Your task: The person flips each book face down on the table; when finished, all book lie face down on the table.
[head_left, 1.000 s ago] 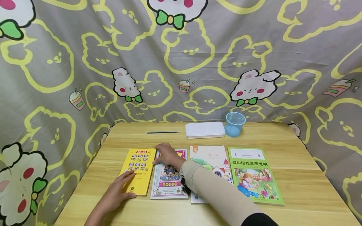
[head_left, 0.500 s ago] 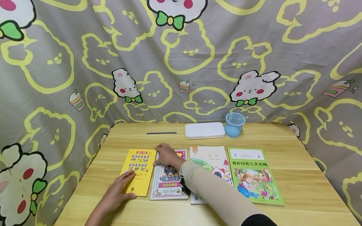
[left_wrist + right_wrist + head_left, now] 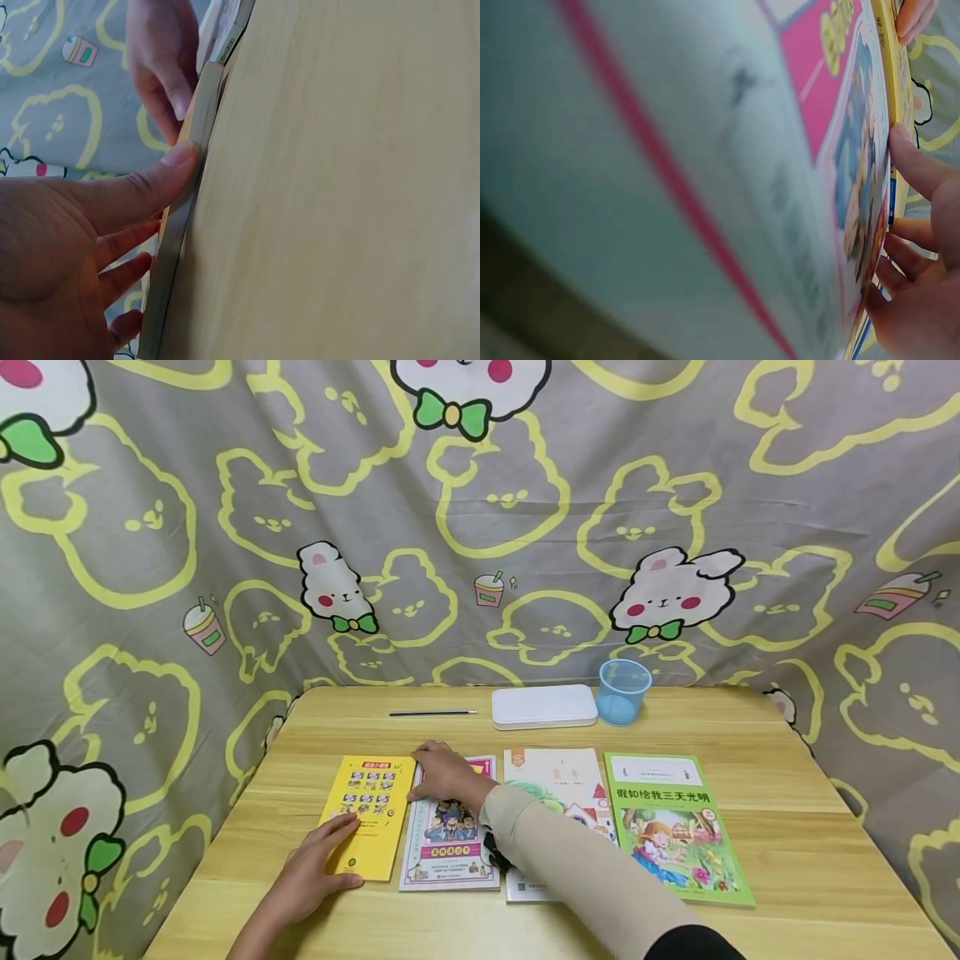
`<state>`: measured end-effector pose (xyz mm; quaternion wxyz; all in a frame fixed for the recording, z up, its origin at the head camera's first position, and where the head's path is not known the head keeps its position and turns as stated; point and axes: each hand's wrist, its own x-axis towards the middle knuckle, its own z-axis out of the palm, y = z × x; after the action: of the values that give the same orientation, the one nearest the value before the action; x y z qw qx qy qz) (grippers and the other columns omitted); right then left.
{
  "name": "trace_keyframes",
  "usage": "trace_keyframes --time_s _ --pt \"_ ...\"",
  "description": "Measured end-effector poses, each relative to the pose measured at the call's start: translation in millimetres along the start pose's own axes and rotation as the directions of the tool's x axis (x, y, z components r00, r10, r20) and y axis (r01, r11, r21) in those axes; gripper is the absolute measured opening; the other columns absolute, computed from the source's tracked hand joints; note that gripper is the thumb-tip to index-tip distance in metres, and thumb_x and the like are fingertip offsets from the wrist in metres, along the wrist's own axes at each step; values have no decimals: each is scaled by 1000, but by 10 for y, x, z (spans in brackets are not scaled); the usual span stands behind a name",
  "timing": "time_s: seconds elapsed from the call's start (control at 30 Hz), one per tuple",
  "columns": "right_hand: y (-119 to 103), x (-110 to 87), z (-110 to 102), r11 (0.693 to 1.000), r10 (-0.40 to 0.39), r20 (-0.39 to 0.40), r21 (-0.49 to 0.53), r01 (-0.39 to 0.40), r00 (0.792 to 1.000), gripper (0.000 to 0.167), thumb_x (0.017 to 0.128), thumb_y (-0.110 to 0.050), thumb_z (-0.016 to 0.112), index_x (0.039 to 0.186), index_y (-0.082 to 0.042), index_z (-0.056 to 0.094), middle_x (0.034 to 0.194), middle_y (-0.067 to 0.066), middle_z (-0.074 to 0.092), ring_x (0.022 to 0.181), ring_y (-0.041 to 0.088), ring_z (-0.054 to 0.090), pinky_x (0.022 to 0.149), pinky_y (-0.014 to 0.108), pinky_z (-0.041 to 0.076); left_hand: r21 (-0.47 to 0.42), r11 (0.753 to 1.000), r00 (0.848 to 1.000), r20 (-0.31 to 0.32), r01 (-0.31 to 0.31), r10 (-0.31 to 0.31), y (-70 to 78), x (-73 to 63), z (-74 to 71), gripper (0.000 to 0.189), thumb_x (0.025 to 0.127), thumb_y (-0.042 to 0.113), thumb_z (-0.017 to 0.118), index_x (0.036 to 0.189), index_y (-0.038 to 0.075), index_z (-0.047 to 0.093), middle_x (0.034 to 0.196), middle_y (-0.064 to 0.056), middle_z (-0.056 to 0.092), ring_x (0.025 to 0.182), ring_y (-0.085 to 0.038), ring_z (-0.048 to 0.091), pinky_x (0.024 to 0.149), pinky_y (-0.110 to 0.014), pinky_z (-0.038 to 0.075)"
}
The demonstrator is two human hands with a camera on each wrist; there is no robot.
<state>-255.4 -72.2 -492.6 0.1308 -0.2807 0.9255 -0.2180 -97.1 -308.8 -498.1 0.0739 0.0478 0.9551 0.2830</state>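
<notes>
A yellow book (image 3: 369,835) lies flat at the left end of a row of books. My left hand (image 3: 311,868) rests on its lower left part, fingers over the cover and thumb at the near edge. In the left wrist view that thumb (image 3: 178,154) touches the book's page edge. My right hand (image 3: 447,774) reaches across the pink-bordered book (image 3: 450,860) and touches the yellow book's upper right corner and right side. The right wrist view shows the right thumb (image 3: 911,154) against the yellow book's spine. The right hand partly covers the pink-bordered book.
Further right lie a white book (image 3: 551,768), partly under the right sleeve, and a green book (image 3: 678,835). Behind the row are a pencil (image 3: 432,712), a white case (image 3: 543,706) and a blue cup (image 3: 624,692). A patterned curtain (image 3: 540,652) hangs behind the table.
</notes>
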Motion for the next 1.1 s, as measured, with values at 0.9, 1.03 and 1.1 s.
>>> trace_keyframes --time_s 0.9,1.03,1.1 --pt "670 -351 -341 998 -63 12 -7 63 998 71 90 -40 80 148 -9 55 143 8 59 130 26 56 108 41 51 1 1000 1000 0 5 -5 -5 -9 32 93 79 37 87 154 3 45 166 -15 34 153 -43 25 110 -77 25" --pt "734 -400 -379 998 -66 5 -16 66 998 69 89 -39 81 147 -9 57 140 9 60 126 26 58 105 41 52 -1 1000 1000 0 1 -1 0 -13 28 93 79 37 87 154 2 45 166 -15 34 153 -43 24 110 -77 25" --pt "762 -418 -386 997 -70 1 -26 70 998 69 88 -40 82 145 -9 58 139 9 61 125 25 58 104 41 52 1 1000 1000 -3 -1 1 6 -13 30 92 79 37 87 154 2 45 166 -15 34 153 -43 25 110 -77 25"
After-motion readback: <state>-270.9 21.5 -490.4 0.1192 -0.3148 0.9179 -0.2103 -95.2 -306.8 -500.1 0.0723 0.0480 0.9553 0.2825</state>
